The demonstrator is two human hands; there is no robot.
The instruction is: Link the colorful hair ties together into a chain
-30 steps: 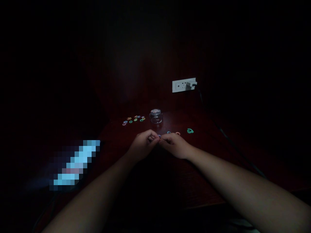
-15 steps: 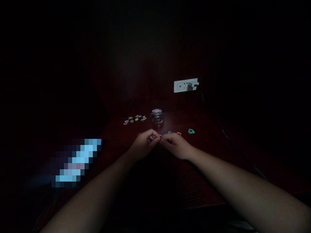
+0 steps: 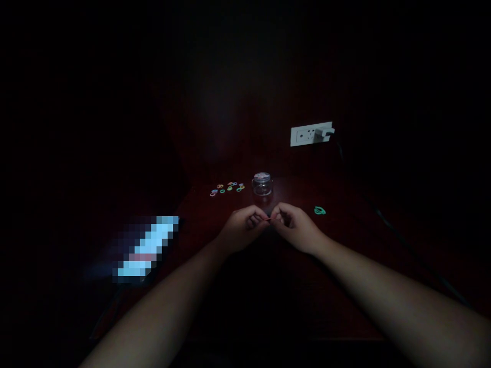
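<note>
My left hand [image 3: 248,227] and my right hand [image 3: 295,225] meet fingertip to fingertip above the dark red table. Both are closed in a pinch on a thin reddish hair tie [image 3: 268,219], which spans the small gap between them. It is tiny and dim, so its full shape does not show. Just behind the hands stands a clear jar [image 3: 262,187] with its lid on. Several coloured hair ties [image 3: 229,188] lie scattered to the left of the jar. A green clump of hair ties [image 3: 319,210] rests to the right of my right hand.
A lit phone-like screen [image 3: 148,250], blurred out, is at the left beside my left forearm. On the back wall is a white socket [image 3: 303,135] with a plug [image 3: 324,132] in it. A dark cable [image 3: 414,248] runs down the right side. The room is very dark.
The view has turned slightly left, shifting everything rightward in the picture. The reddish hair tie now shows between my fingertips. Blue and orange hair ties formerly visible by my right hand no longer show.
</note>
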